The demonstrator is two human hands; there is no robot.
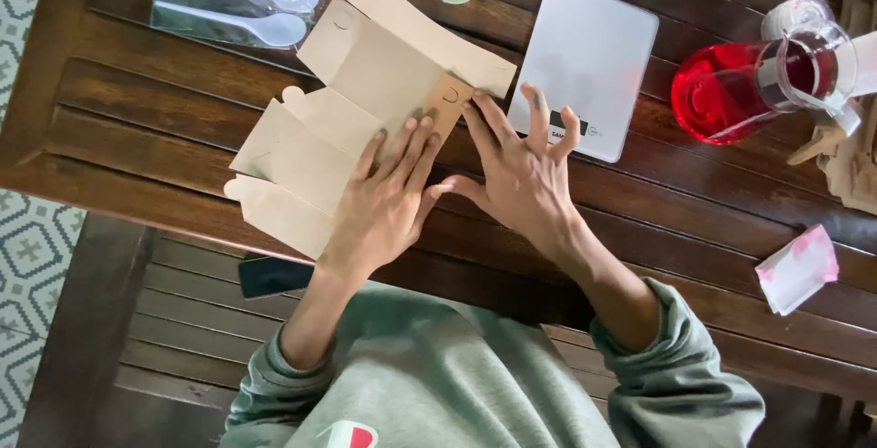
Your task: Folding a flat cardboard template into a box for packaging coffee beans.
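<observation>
The left hand (388, 197) lies flat and open on the brown cardboard box sheet (356, 110), pinning it to the bench (137, 101). The right hand (521, 169), fingers spread, grasps nothing and pushes a small flap (448, 105) just past its fingertips. I think pressing right along the crease works best.
</observation>
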